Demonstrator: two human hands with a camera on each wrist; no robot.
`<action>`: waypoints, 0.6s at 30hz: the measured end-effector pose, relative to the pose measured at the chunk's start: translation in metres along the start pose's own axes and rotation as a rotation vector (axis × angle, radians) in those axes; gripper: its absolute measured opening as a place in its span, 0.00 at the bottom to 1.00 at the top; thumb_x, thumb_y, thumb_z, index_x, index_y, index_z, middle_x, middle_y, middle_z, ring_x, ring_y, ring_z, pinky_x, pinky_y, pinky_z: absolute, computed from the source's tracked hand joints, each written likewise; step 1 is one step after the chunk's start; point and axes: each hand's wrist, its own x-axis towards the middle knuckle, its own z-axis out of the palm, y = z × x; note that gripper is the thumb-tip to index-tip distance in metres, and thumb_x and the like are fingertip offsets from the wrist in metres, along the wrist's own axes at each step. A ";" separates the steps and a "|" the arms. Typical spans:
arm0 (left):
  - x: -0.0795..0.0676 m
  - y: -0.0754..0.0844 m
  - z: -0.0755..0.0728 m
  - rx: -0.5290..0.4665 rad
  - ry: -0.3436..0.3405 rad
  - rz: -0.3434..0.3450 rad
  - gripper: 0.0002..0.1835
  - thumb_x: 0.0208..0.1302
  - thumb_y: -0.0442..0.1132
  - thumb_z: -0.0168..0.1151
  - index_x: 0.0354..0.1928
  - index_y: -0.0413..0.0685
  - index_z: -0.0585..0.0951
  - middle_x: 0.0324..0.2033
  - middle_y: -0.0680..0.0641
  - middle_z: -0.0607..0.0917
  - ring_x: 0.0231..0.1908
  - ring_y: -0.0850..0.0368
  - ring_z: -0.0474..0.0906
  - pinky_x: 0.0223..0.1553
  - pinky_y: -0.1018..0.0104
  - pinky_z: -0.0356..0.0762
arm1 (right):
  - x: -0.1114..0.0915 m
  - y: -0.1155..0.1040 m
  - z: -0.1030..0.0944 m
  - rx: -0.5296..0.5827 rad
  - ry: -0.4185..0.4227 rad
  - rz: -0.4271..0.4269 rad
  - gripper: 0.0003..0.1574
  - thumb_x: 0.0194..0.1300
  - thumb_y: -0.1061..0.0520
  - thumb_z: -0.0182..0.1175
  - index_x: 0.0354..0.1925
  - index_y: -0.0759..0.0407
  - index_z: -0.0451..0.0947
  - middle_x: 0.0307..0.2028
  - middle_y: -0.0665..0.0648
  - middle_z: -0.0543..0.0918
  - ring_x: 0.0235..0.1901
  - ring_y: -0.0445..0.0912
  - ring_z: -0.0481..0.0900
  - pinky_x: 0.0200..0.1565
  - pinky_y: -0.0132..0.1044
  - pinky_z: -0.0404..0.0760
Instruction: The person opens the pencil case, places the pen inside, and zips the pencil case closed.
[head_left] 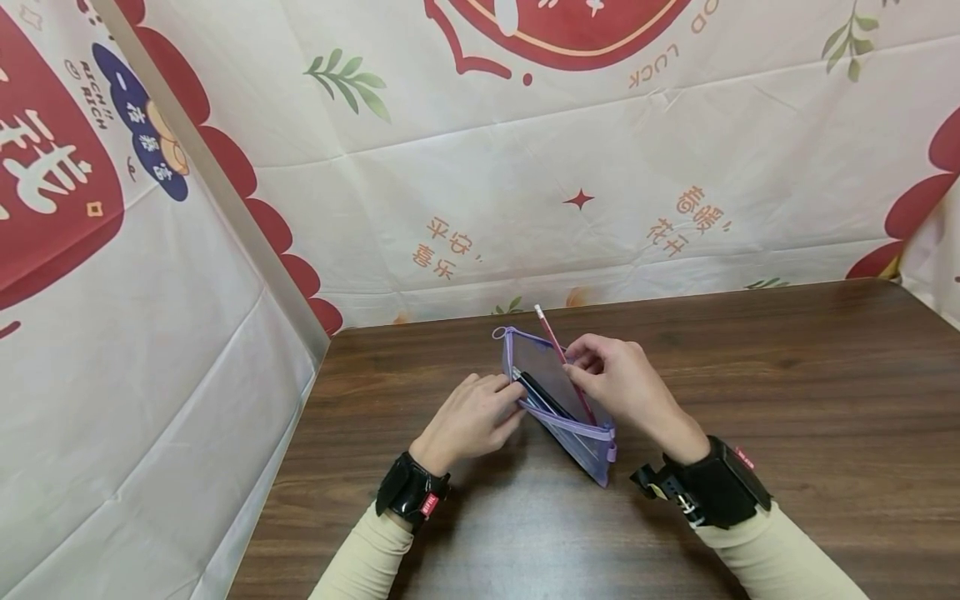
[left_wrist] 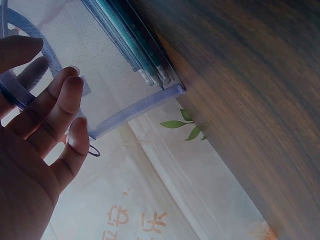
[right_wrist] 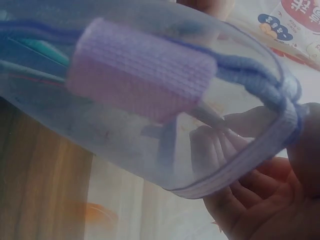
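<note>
A purple mesh pencil pouch (head_left: 564, 423) stands tilted above the brown table, its zipped mouth spread open. My left hand (head_left: 474, 419) grips the near edge of that mouth; in the left wrist view its fingers (left_wrist: 67, 102) bend at the purple trim. With thumb and fingertips, my right hand (head_left: 628, 385) pinches a red pencil (head_left: 551, 333). The pencil's white end points up and its lower part is inside the pouch. Several dark and green pencils (left_wrist: 132, 37) lie along the pouch's bottom. Mesh partly veils the right fingers in the right wrist view.
The wooden table (head_left: 810, 392) reaches back to a white printed cloth (head_left: 525, 192). Another printed cloth panel (head_left: 135, 375) rises along the left side. A zipper pull ring (head_left: 498, 332) sticks out from the pouch's far corner.
</note>
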 end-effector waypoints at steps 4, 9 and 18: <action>0.000 0.000 0.000 0.002 0.000 0.001 0.07 0.58 0.44 0.60 0.38 0.55 0.77 0.28 0.56 0.78 0.27 0.62 0.71 0.25 0.64 0.65 | 0.000 0.000 0.002 -0.004 -0.003 -0.016 0.05 0.55 0.62 0.64 0.33 0.62 0.81 0.24 0.55 0.84 0.24 0.42 0.79 0.26 0.40 0.80; 0.000 0.001 -0.001 0.006 -0.003 0.000 0.07 0.58 0.44 0.60 0.38 0.54 0.77 0.28 0.56 0.79 0.27 0.61 0.73 0.26 0.64 0.66 | 0.000 0.001 0.004 -0.014 -0.005 -0.037 0.05 0.54 0.62 0.64 0.32 0.62 0.81 0.24 0.55 0.84 0.24 0.42 0.79 0.27 0.41 0.80; 0.000 0.001 -0.001 0.012 -0.012 -0.005 0.06 0.58 0.43 0.60 0.36 0.53 0.77 0.27 0.55 0.77 0.27 0.61 0.72 0.26 0.64 0.65 | -0.001 0.002 0.006 -0.012 -0.009 -0.055 0.04 0.53 0.64 0.64 0.31 0.63 0.81 0.23 0.56 0.84 0.24 0.43 0.79 0.27 0.41 0.81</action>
